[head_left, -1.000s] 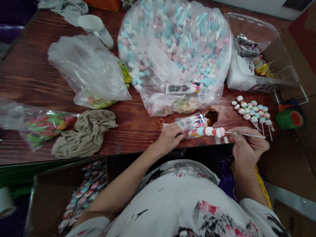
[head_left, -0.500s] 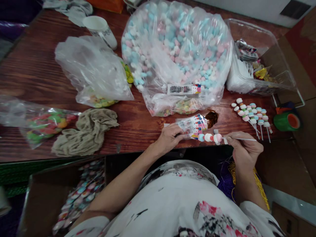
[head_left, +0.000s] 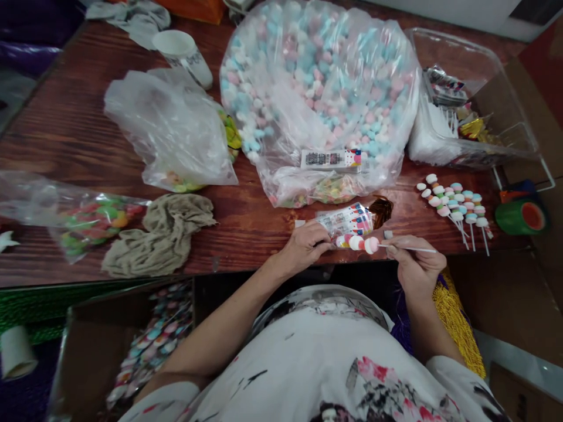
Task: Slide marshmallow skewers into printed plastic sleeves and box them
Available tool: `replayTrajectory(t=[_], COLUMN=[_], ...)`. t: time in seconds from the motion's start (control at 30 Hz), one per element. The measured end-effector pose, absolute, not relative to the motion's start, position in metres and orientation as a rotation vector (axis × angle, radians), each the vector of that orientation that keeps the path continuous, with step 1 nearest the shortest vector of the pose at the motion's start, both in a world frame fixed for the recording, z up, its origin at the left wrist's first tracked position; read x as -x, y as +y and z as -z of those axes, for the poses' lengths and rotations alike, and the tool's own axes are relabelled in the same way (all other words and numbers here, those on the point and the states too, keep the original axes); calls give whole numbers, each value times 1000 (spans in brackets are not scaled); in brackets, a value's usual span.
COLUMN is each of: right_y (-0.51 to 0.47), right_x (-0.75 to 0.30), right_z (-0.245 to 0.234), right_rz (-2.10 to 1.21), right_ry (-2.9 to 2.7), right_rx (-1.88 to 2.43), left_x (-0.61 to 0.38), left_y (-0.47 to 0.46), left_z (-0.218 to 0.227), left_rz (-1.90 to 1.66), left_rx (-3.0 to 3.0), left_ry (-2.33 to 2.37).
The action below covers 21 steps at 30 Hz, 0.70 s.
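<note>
Pink-and-white marshmallow skewer (head_left: 358, 243) above front edge of worktop (head_left: 250, 234), seemingly partway into printed sleeve (head_left: 347, 218); right hand (head_left: 417, 264): grip pinching stick (head_left: 416, 249); left hand (head_left: 308, 246): pinching sleeve; sleeving looks unfinished, other skewers (head_left: 460, 202) seem unwrapped

White mug (head_left: 196, 65), crumpled beige cloth (head_left: 167, 237)

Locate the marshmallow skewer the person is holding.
In the head view, the marshmallow skewer is right of centre, its bare end in the right hand and its candy end near the left hand, along the near edge of the printed wrappers.
</note>
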State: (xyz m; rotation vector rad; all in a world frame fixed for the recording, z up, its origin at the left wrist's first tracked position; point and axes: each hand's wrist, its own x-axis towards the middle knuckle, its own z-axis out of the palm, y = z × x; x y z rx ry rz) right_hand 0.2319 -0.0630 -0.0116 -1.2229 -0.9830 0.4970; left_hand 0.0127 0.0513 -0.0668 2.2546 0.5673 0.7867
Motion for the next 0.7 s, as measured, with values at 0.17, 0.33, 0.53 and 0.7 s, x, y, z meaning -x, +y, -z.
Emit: replayTrajectory(t=[0.17, 0.33, 0.53, 0.7], right_y=[-54, -47, -46, -48], right_x=[-228, -229, -221, -217], right_z=[14, 8, 6, 2], right_rz=[-612, -694, -695, -527], right_ry=[-889, -793, -759, -847], right_rx=[1199, 1135, 1082, 1064], left_x=[-11, -14, -24, -29], left_y=[50, 45, 50, 49], left_z=[65, 58, 55, 44], left_rz=[-771, -801, -822, -771], left_rx=[-2209, -2285, -2409, -2316], left_ry=[604, 647, 505, 484])
